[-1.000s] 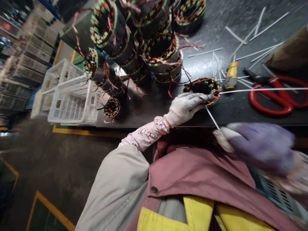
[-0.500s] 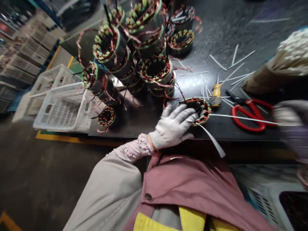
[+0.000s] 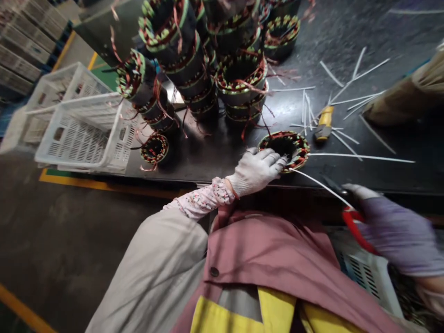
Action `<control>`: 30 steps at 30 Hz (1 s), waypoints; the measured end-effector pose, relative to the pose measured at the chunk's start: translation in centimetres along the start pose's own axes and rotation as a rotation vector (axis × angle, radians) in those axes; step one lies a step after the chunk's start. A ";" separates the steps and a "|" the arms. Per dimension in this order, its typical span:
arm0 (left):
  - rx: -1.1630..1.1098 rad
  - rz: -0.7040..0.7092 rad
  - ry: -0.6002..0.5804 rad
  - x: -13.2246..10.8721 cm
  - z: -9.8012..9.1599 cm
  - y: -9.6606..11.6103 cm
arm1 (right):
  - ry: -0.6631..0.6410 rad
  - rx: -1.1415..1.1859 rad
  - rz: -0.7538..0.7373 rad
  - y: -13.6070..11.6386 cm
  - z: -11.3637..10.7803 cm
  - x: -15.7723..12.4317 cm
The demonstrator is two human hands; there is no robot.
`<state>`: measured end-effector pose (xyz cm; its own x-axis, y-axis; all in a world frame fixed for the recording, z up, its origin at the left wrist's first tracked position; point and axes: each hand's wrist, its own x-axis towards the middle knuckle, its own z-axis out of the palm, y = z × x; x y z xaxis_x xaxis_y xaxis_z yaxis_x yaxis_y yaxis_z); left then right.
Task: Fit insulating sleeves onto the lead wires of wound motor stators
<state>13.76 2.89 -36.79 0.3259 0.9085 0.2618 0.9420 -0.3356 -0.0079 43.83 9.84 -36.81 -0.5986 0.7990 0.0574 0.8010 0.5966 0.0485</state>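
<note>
A dark tabletop [image 3: 347, 37] carries stacked copper-wound stators [image 3: 176, 46], with 2 white plastic crates [image 3: 83, 134] beside it. 1 stator [image 3: 300, 148] lies flat near the edge, under the white-gloved left hand [image 3: 256, 172], its fingers together over the rim; whether they clamp it is hard to tell. Just off the edge, the purple-gloved right hand [image 3: 395, 236] is clamped on red scissors [image 3: 352, 226]. A white strip [image 3: 322, 185] runs from the stator toward that hand. Loose strips [image 3: 357, 78] and a yellow-handled tool [image 3: 324, 122] lie farther along the tabletop.
</note>
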 end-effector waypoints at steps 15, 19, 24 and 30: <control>-0.004 -0.006 0.017 -0.2 0.1 -0.3 | 0.049 0.043 -0.061 -5.2 -1.0 2.0; -0.024 0.027 0.031 -0.3 0.0 -0.7 | 0.022 0.115 0.106 -4.6 -0.3 2.1; -0.023 0.034 0.051 -0.4 -0.1 -0.7 | -0.090 0.097 0.116 -4.9 -0.8 4.0; -0.045 0.070 0.035 -0.5 -0.2 -1.3 | -0.038 0.176 0.106 -3.5 -0.6 3.4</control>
<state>12.38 2.87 -36.72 0.3866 0.8734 0.2961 0.9123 -0.4092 0.0159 39.03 10.42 -36.21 -0.5130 0.8583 0.0151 0.8500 0.5103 -0.1309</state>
